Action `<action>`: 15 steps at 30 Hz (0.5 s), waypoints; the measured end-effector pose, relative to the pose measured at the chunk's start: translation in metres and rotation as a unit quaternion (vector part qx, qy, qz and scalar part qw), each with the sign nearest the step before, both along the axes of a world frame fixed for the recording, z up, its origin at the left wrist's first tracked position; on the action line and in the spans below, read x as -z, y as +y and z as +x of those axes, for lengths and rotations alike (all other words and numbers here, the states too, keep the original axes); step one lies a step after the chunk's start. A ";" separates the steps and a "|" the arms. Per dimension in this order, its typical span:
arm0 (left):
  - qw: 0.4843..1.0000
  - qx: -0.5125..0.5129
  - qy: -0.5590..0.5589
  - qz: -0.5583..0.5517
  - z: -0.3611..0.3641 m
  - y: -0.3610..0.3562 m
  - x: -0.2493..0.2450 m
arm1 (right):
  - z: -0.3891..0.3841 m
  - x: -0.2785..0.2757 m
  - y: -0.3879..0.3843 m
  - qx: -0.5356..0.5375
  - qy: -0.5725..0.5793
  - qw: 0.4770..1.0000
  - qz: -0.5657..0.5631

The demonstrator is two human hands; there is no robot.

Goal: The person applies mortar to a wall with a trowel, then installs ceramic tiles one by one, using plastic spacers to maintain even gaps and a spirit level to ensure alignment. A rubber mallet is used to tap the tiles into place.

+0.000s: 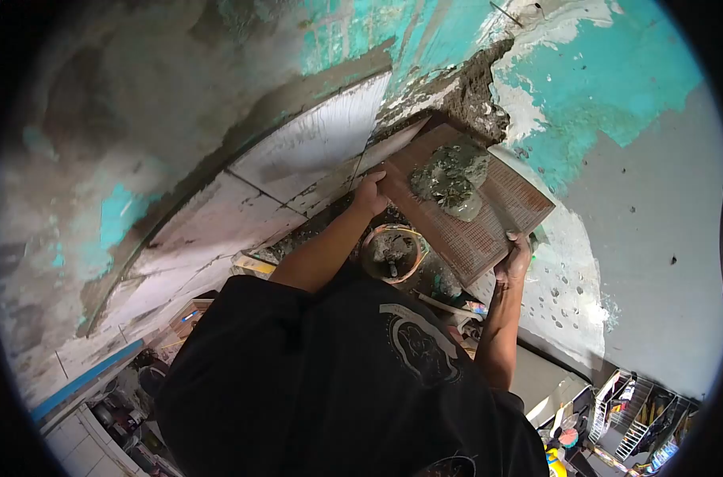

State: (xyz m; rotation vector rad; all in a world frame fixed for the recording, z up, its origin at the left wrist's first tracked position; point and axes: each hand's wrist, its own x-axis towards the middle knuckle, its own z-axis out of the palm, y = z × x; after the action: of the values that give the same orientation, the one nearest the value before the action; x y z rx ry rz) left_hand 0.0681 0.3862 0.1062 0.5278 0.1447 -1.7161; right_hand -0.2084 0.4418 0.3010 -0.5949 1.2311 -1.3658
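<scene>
A reddish-brown tile (449,238) with a ridged back is held up in front of the wall corner. Wet grey mortar (450,181) lies in a heap on its upper middle. My left hand (371,195) grips the tile's left edge. At the lower right corner, my right hand (516,258) is closed round the edge, its fingers partly hidden behind the tile. Below the tile, between my forearms, stands a round bucket (393,253) with grey mortar and a tool handle inside.
White wall tiles (314,147) run along the left wall. Broken masonry (477,95) shows at the corner behind the tile. On the right is a grey and turquoise wall (656,183). A wire rack (636,421) with items stands at lower right.
</scene>
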 end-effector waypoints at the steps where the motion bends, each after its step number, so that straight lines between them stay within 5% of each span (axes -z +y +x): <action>1: 1.000 0.010 0.012 -0.008 0.006 -0.015 0.005 | 0.003 0.003 -0.012 0.003 -0.008 1.000 0.005; 15: 0.998 0.026 0.035 0.035 0.019 -0.061 0.037 | 0.037 0.007 -0.088 -0.014 -0.040 0.998 0.043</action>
State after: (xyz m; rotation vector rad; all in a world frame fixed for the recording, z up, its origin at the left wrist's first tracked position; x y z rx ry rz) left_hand 0.0871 0.3247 0.0688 0.5263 0.2439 -1.7870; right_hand -0.1717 0.3535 0.2942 -0.4921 1.2065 -1.2939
